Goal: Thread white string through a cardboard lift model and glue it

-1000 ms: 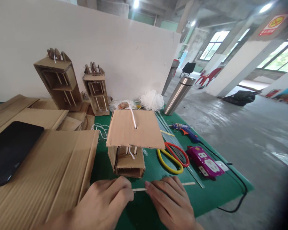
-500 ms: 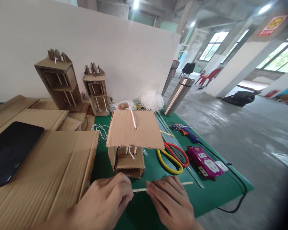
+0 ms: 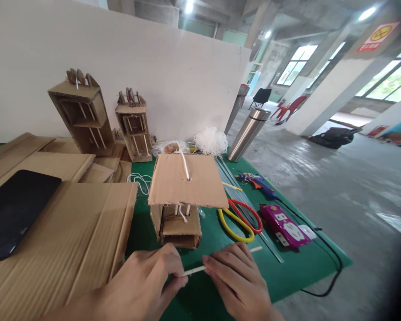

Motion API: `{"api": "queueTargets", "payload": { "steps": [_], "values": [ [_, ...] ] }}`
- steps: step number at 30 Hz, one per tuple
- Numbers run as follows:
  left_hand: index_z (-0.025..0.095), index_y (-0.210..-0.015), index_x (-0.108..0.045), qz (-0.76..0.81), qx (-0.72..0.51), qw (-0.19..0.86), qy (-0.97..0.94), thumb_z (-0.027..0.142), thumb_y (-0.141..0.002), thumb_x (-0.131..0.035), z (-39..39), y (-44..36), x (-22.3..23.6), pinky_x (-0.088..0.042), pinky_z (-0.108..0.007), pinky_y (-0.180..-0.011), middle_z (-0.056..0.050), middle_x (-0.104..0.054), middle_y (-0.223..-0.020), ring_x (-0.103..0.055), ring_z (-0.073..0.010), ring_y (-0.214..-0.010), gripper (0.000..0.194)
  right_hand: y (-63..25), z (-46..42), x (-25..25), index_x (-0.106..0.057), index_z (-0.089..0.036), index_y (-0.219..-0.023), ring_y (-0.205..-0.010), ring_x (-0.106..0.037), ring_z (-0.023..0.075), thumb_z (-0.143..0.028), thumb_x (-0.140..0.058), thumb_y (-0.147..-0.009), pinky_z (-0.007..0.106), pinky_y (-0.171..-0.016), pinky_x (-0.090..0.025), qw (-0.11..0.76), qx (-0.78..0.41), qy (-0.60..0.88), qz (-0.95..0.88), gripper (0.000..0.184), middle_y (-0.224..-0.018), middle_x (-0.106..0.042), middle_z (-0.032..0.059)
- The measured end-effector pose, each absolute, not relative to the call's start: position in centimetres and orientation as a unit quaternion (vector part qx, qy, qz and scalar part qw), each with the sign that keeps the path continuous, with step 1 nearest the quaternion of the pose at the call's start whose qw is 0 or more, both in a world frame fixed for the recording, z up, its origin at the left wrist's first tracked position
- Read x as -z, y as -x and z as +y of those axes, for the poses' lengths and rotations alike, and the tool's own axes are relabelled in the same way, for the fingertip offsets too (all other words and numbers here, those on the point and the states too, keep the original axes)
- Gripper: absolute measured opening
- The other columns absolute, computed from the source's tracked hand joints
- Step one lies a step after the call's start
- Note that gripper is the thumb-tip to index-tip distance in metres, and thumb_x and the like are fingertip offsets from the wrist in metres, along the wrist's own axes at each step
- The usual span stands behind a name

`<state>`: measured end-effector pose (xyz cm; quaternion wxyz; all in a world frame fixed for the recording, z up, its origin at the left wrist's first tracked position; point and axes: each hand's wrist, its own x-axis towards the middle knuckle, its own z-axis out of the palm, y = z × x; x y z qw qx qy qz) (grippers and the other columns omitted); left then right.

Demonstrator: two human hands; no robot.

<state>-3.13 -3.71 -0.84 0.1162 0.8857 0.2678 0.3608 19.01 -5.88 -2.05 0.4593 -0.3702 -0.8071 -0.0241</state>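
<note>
Thin stick (image 3: 195, 270) is pinched betw. thumb & fingers of L hand (image 3: 153, 277), also gripped by R hand (image 3: 238, 278), just in front of cardboard box (image 3: 189, 183); red & yellow loops (image 3: 236, 237) are seen to box's R, purple power strip (image 3: 284, 227) & glue gun (image 3: 261, 184) farther R; black slab (image 3: 20, 214) is laid to box's L, on cardboard (image 3: 87, 232)

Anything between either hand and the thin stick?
Nothing visible: the left hand and right hand both grip the thin stick directly. The cardboard model stands beyond them, not in between.
</note>
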Motion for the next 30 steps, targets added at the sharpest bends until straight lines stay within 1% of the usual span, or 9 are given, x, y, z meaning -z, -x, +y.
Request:
{"api": "queueTargets", "payload": {
  "steps": [3, 6, 11, 14, 18, 21, 25, 30],
  "values": [
    [0.022, -0.092, -0.043, 0.277, -0.361, 0.131, -0.881, 0.021, -0.103, -0.040, -3.74, 3.18, 0.93, -0.045, -0.020, -0.045, 0.003, -0.059, -0.075, -0.061, -0.0118, -0.053, 0.011, -19.00, -5.78, 2.01, -0.069, -0.017, -0.097, -0.062, -0.058, 0.0146, -0.005, -0.055, -0.093, 0.031, -0.061, -0.041, 0.462, 0.030, 0.365, -0.808, 0.019, -0.073, -0.070, 0.0025],
    [0.022, -0.096, -0.044, 0.266, -0.357, 0.152, -0.882, 0.020, -0.102, -0.042, -3.67, 3.19, 0.91, -0.048, -0.020, -0.048, 0.002, -0.061, -0.079, -0.064, -0.0130, -0.059, 0.007, -19.06, -5.71, 2.08, -0.069, -0.015, -0.096, -0.063, -0.059, 0.0145, -0.004, -0.055, -0.093, 0.032, -0.061, -0.040, 0.462, 0.030, 0.353, -0.813, 0.017, -0.073, -0.070, 0.0031],
    [0.021, -0.095, -0.042, 0.244, -0.341, 0.157, -0.894, 0.019, -0.104, -0.037, -3.65, 3.26, 0.73, -0.043, -0.020, -0.046, 0.003, -0.059, -0.075, -0.060, -0.0107, -0.053, 0.011, -19.16, -5.76, 2.22, -0.068, -0.015, -0.096, -0.064, -0.057, 0.0142, -0.003, -0.055, -0.093, 0.032, -0.061, -0.039, 0.460, 0.019, 0.348, -0.817, 0.018, -0.075, -0.070, 0.0031],
    [0.021, -0.095, -0.042, 0.239, -0.333, 0.161, -0.898, 0.020, -0.105, -0.034, -3.69, 3.33, 0.63, -0.042, -0.021, -0.047, 0.003, -0.059, -0.076, -0.059, -0.0109, -0.054, 0.012, -19.20, -5.76, 2.25, -0.068, -0.015, -0.098, -0.064, -0.057, 0.0145, -0.002, -0.054, -0.092, 0.032, -0.061, -0.039, 0.461, 0.016, 0.344, -0.818, 0.020, -0.075, -0.070, 0.0033],
    [0.022, -0.093, -0.041, 0.254, -0.336, 0.144, -0.896, 0.024, -0.106, -0.031, -3.74, 3.36, 0.65, -0.040, -0.022, -0.044, 0.004, -0.058, -0.074, -0.058, -0.0108, -0.051, 0.017, -19.24, -5.67, 2.24, -0.069, -0.014, -0.097, -0.063, -0.057, 0.0146, 0.000, -0.056, -0.090, 0.033, -0.062, -0.039, 0.466, 0.018, 0.340, -0.816, 0.020, -0.075, -0.070, 0.0036],
    [0.022, -0.093, -0.042, 0.264, -0.334, 0.138, -0.894, 0.025, -0.106, -0.032, -3.76, 3.41, 0.90, -0.041, -0.022, -0.045, 0.003, -0.058, -0.076, -0.059, -0.0119, -0.052, 0.017, -19.22, -5.61, 2.21, -0.069, -0.014, -0.097, -0.064, -0.057, 0.0147, 0.000, -0.056, -0.090, 0.033, -0.062, -0.038, 0.467, 0.018, 0.339, -0.817, 0.020, -0.075, -0.070, 0.0037],
    [0.021, -0.099, -0.043, 0.255, -0.327, 0.165, -0.895, 0.022, -0.105, -0.034, -3.74, 3.45, 1.05, -0.046, -0.023, -0.051, 0.001, -0.059, -0.082, -0.062, -0.0139, -0.060, 0.011, -19.20, -5.59, 2.21, -0.069, -0.015, -0.096, -0.064, -0.057, 0.0146, -0.002, -0.055, -0.092, 0.033, -0.062, -0.039, 0.470, 0.015, 0.340, -0.815, 0.020, -0.075, -0.070, 0.0031],
    [0.022, -0.095, -0.041, 0.240, -0.329, 0.172, -0.897, 0.018, -0.104, -0.033, -3.66, 3.35, 0.77, -0.039, -0.020, -0.047, 0.004, -0.057, -0.076, -0.057, -0.0106, -0.053, 0.013, -19.29, -5.61, 2.39, -0.068, -0.015, -0.097, -0.064, -0.057, 0.0147, 0.001, -0.057, -0.089, 0.033, -0.062, -0.038, 0.457, 0.008, 0.337, -0.823, 0.021, -0.076, -0.070, 0.0033]
  ]
}}
